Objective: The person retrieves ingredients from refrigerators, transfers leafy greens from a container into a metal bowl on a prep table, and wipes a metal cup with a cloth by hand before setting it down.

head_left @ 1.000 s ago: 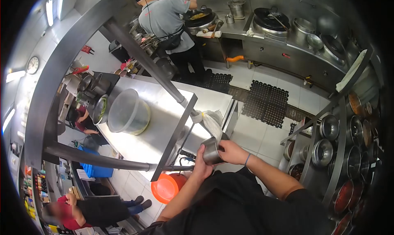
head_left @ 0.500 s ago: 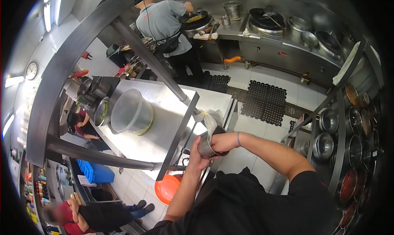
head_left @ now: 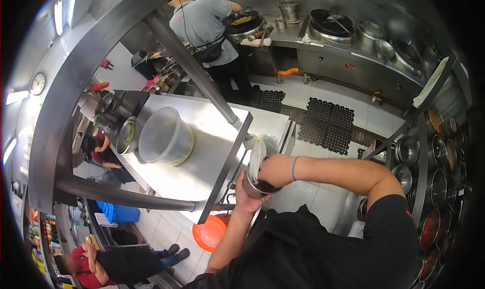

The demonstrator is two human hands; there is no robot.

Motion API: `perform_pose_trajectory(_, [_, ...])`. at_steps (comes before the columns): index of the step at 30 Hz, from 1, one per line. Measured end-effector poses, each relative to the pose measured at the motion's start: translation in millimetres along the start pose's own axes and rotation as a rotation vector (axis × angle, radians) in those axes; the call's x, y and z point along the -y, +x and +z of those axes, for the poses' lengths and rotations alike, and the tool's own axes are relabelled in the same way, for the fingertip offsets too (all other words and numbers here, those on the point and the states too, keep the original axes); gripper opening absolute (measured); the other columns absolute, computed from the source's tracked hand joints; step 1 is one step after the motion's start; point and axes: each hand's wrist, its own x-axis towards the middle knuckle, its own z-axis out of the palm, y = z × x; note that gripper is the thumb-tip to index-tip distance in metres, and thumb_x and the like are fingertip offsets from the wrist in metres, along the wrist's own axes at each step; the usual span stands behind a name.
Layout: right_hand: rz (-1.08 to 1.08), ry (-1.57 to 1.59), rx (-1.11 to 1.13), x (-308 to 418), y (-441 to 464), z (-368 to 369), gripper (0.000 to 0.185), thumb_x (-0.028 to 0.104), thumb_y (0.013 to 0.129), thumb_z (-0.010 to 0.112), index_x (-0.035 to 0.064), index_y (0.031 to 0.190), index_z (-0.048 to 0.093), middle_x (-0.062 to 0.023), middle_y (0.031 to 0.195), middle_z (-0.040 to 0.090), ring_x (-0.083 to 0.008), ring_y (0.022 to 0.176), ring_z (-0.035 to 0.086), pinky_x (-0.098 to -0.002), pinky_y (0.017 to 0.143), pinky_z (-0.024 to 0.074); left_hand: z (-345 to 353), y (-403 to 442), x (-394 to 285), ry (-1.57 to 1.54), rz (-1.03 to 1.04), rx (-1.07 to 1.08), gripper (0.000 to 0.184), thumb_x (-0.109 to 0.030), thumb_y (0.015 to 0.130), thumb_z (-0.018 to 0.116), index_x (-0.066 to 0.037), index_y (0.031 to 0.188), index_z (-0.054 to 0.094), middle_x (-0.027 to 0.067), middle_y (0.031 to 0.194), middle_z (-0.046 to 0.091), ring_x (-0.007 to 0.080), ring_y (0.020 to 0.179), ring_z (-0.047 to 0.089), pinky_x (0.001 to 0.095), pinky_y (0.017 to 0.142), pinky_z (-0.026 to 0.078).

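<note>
My left hand is closed around the side of a metal canister, which is tilted with its mouth towards the upper right. At its mouth, my right hand has its fingers down inside, gripping a whitish cloth. The fingertips are hidden by the canister wall. Above the hands the cloth hangs from the shelf frame by the counter, and its lower end runs into the canister. A blue band circles my right wrist.
Left of my hands, a steel counter under a metal shelf frame bears a large clear plastic tub. An orange basin sits below. A co-worker stands at a wok; another person stands lower left. Stacked bowls line the right.
My right hand has turned, and its elbow has swung outward to the right. The canister has shifted slightly downward, and the cloth is now bunched more fully at its mouth.
</note>
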Motion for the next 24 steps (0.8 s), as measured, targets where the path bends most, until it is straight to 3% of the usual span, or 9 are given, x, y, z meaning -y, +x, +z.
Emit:
perform_pose_trajectory(2, [0.028, -0.059, 0.011, 3, -4, 4, 0.015, 0.019, 0.081, 0.067, 0.0072, 0.085, 0.075, -0.0132, 0.088, 0.076, -0.0311, 0.079, 0.075, -0.0431, 0.066, 0.0595, -4, 3, 4, -0.024, -0.035, 0.032, 0.065, -0.072, 0.092, 0.045, -0.024, 0.132, 0.059, 0.0042, 0.126, 0.066, 0.0285, 0.107, 0.063, 0.0488, 0.077, 0.051])
perform_pose_trajectory(5, [0.126, -0.100, 0.064, 9, -3, 19, 0.014, 0.018, 0.081, 0.068, 0.0085, 0.087, 0.076, -0.0142, 0.091, 0.076, -0.0314, 0.082, 0.075, -0.0439, 0.070, 0.0597, 12, 1, -1, 0.027, -0.056, -0.163, 0.064, -0.070, 0.094, 0.043, -0.021, 0.132, 0.058, 0.0074, 0.118, 0.069, 0.0310, 0.098, 0.068, 0.0443, 0.063, 0.057])
perform_pose_trajectory(9, [0.261, -0.089, 0.219, 11, 1, 27, 0.015, 0.016, 0.081, 0.069, 0.0095, 0.091, 0.077, -0.0158, 0.093, 0.075, -0.0316, 0.088, 0.075, -0.0448, 0.074, 0.0592, 15, 1, 0, 0.103, -0.018, -0.153, 0.064, -0.068, 0.094, 0.045, -0.019, 0.133, 0.058, 0.0086, 0.119, 0.068, 0.0317, 0.099, 0.068, 0.0456, 0.063, 0.057])
perform_pose_trajectory(12, [0.185, -0.017, 0.359, 5, 1, 22, 0.018, 0.014, 0.080, 0.069, 0.0066, 0.094, 0.077, -0.0153, 0.092, 0.076, -0.0291, 0.082, 0.074, -0.0423, 0.070, 0.0576, 21, 7, 0, 0.196, 0.028, -0.152, 0.065, -0.067, 0.094, 0.046, -0.016, 0.133, 0.057, 0.0098, 0.119, 0.068, 0.0327, 0.099, 0.068, 0.0474, 0.063, 0.057])
perform_pose_trajectory(15, [-0.267, 0.474, 0.181, -34, 16, 61, 0.017, 0.009, 0.079, 0.066, 0.0018, 0.091, 0.075, -0.0127, 0.083, 0.074, -0.0244, 0.073, 0.070, -0.0422, 0.064, 0.0548, 19, 12, -2, 0.231, 0.070, -0.140, 0.067, -0.068, 0.094, 0.045, -0.014, 0.132, 0.057, 0.0119, 0.116, 0.068, 0.0336, 0.095, 0.068, 0.0488, 0.062, 0.055])
perform_pose_trajectory(18, [-0.050, 0.802, 0.413, -42, 27, 68, 0.016, 0.009, 0.082, 0.059, -0.0014, 0.086, 0.071, -0.0088, 0.075, 0.068, -0.0214, 0.066, 0.064, -0.0406, 0.058, 0.0508, 8, 20, -7, 0.174, 0.036, -0.048, 0.068, -0.070, 0.094, 0.043, -0.013, 0.129, 0.059, 0.0119, 0.111, 0.069, 0.0322, 0.090, 0.069, 0.0476, 0.059, 0.053])
perform_pose_trajectory(21, [0.172, 1.264, 0.673, -39, 28, 16, 0.015, 0.006, 0.086, 0.052, -0.0006, 0.084, 0.066, -0.0036, 0.072, 0.063, -0.0183, 0.067, 0.061, -0.0374, 0.064, 0.0508, -6, 26, -3, 0.046, -0.029, 0.084, 0.066, -0.071, 0.094, 0.043, -0.015, 0.124, 0.063, 0.0097, 0.105, 0.071, 0.0305, 0.087, 0.071, 0.0450, 0.057, 0.052])
perform_pose_trajectory(24, [0.162, 1.236, 0.454, -31, 24, 17, 0.020, 0.011, 0.092, 0.052, -0.0008, 0.080, 0.063, -0.0024, 0.067, 0.060, -0.0184, 0.060, 0.057, -0.0365, 0.060, 0.0494, -1, 28, 3, -0.035, -0.012, 0.102, 0.068, -0.073, 0.093, 0.041, -0.017, 0.123, 0.064, 0.0095, 0.103, 0.071, 0.0313, 0.087, 0.070, 0.0441, 0.058, 0.052])
